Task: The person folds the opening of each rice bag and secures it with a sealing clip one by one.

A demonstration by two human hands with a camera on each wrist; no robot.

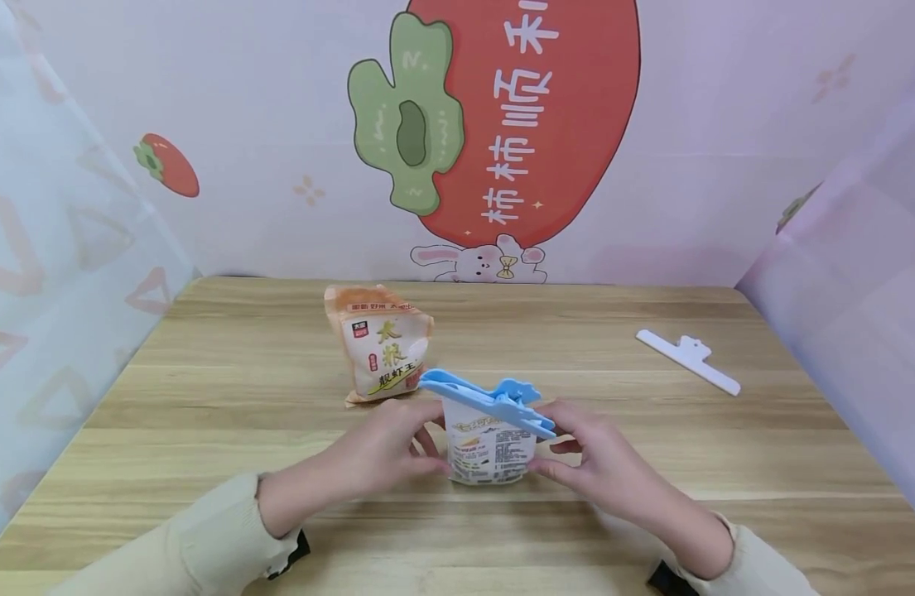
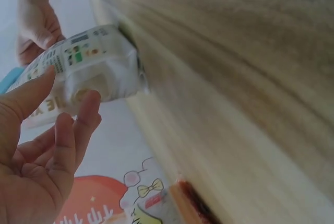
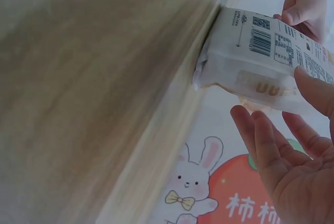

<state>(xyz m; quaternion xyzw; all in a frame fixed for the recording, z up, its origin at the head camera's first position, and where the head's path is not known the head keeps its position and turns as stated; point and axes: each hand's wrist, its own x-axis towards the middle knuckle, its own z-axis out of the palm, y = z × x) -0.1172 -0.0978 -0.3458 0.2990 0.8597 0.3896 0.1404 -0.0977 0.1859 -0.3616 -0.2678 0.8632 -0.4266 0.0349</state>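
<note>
blue clip (image 1: pixel 494 399) tops white packet (image 1: pixel 490 451); left hand (image 1: pixel 378 451), right hand (image 1: pixel 599 459) pinching packet sides.

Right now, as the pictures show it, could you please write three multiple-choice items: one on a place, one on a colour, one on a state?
1. Where does the white clip lie?
A. on the table, far right
B. on the orange bag
C. in a hand

2. What colour is the clip on the white bag?
A. red
B. blue
C. green

3. How is the white bag?
A. flat on its side
B. upright between both hands
C. hanging off the edge

Answers: 1 A, it lies alone on the wood. 2 B, light blue across the bag top. 3 B, the left hand and right hand hold its sides.
</note>
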